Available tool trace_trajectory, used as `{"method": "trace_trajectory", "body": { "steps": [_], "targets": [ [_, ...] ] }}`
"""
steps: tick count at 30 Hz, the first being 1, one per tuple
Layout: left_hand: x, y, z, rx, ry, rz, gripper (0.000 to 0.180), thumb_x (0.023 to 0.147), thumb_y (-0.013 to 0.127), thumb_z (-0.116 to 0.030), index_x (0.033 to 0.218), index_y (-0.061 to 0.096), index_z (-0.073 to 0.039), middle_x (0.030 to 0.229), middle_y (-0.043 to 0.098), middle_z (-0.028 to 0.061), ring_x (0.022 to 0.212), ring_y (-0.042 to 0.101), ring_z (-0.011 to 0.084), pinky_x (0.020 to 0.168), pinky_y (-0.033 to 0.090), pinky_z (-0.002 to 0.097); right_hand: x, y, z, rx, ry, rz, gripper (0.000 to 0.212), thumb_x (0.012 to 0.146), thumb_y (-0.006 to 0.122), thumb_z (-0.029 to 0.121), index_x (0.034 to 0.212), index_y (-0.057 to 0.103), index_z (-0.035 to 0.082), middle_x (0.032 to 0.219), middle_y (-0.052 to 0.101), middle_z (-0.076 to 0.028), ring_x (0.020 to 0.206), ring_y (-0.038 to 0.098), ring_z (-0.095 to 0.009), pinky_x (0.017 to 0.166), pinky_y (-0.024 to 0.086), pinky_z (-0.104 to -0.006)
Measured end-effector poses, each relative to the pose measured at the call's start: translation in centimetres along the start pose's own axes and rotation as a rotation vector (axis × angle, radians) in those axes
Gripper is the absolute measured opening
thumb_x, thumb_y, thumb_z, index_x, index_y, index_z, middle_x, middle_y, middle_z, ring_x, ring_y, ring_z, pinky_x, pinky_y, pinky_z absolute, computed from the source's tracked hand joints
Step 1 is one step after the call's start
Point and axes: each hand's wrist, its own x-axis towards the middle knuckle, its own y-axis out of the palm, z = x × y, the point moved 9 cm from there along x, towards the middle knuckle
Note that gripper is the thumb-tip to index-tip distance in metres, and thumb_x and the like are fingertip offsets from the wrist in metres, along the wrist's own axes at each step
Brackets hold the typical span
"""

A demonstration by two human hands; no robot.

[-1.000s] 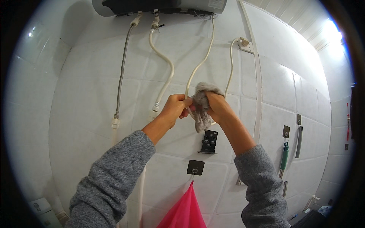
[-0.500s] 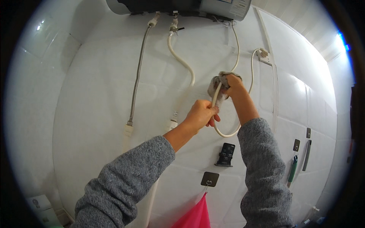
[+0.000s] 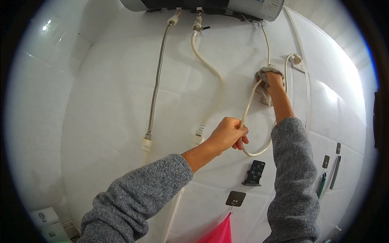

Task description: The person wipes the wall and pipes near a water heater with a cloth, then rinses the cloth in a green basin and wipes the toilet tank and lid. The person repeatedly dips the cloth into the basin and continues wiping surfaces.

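A white power cord (image 3: 252, 97) loops down in front of the tiled wall, between the water heater (image 3: 210, 5) above and a wall socket (image 3: 298, 64) on the right. My left hand (image 3: 229, 134) pinches the cord low on the left side of the loop. Higher up and to the right, my right hand (image 3: 275, 79) is closed on a crumpled grey-brown cloth (image 3: 265, 98). The cloth is wrapped around the cord, and the fingers are partly hidden in it.
Left of my hands hang a metal braided hose (image 3: 158, 81) and a cream hose (image 3: 208, 67) with a valve. Below the loop are a black remote (image 3: 255, 172) in a wall holder and a hook (image 3: 235, 199) with a pink cloth (image 3: 219, 231). More hooks hold a green-handled tool (image 3: 321, 185) at right.
My right hand with the cloth has slid up along the cord, farther from my left hand. The left hand still pinches the cord. The whole view has shifted somewhat.
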Motion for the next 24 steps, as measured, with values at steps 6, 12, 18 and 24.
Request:
{"method": "trace_trajectory", "body": {
  "steps": [6, 12, 18, 24],
  "targets": [
    [0.4, 1.8, 0.4, -0.061, 0.026, -0.002, 0.016, 0.091, 0.058, -0.014, 0.086, 0.061, 0.000, 0.076, 0.067, 0.0106, 0.052, 0.058, 0.0126, 0.048, 0.046, 0.0258, -7.3, 1.3, -1.1, 0.280, 0.172, 0.261, 0.014, 0.089, 0.056, 0.014, 0.099, 0.061, 0.004, 0.090, 0.064, -0.013, 0.072, 0.064, -0.026, 0.061, 0.059, -0.0404],
    [1.0, 0.7, 2.2, -0.067, -0.060, -0.067, 0.017, 0.092, 0.058, -0.015, 0.087, 0.062, 0.001, 0.075, 0.067, 0.0101, 0.052, 0.058, 0.0127, 0.047, 0.045, 0.0263, -20.8, 2.1, -3.4, 0.150, 0.290, 0.522, 0.015, 0.082, 0.058, 0.007, 0.094, 0.062, -0.001, 0.089, 0.063, -0.013, 0.077, 0.062, -0.025, 0.056, 0.048, -0.0362],
    [0.9, 0.2, 2.1, -0.043, -0.037, -0.077, 0.020, 0.092, 0.059, -0.017, 0.089, 0.062, 0.002, 0.076, 0.067, 0.0108, 0.053, 0.058, 0.0119, 0.048, 0.046, 0.0251, -17.2, 2.9, -3.6, 0.167, 0.295, 0.440, 0.013, 0.085, 0.057, 0.011, 0.092, 0.064, 0.002, 0.087, 0.064, -0.011, 0.080, 0.062, -0.024, 0.067, 0.052, -0.0390],
    [0.7, 0.4, -0.3, -0.058, 0.060, 0.002, 0.017, 0.091, 0.059, -0.017, 0.090, 0.061, 0.001, 0.078, 0.068, 0.0111, 0.052, 0.058, 0.0118, 0.048, 0.046, 0.0251, -2.0, -0.4, -1.0, 0.170, 0.115, 0.095, 0.028, 0.085, 0.065, 0.020, 0.109, 0.061, 0.007, 0.106, 0.061, -0.010, 0.095, 0.061, -0.023, 0.072, 0.056, -0.0389]
  ]
}}
